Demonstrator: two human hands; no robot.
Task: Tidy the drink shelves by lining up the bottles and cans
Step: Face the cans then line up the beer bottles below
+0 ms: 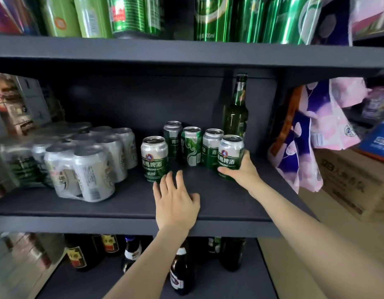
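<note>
While both arms reach into the dark middle shelf, lining up of the loose green beer cans under way, judging by the layout.

Right hand, at about 3 o'clock from the frame's centre: thumb across the front and fingers curled behind the front right can, holding it upright near the shelf's right side. Left hand, at about 6 o'clock from centre: fingers straight and slightly spread, palm down, holding nothing, fingertips just short of the front left can; whether touching it, cannot tell.

Behind these two, at about 12 o'clock from the left hand: three more cans standing in a rough back row, the middle one dented. Tall green glass bottle upright at the back, directly behind the gripped can. At 9 o'clock, well apart from the loose cans: shrink-wrapped pack of silver cans lying at an angle to the shelf edge.

Likely step: setting the gripped can into a front row level with the can on the left. Next move probably calls for sliding it leftward to close the wide gap between the two front cans, keeping it upright and square with the shelf edge, label outward, without knocking the row behind.

Other green cans on the shelf above, dark bottles on the one below.
</note>
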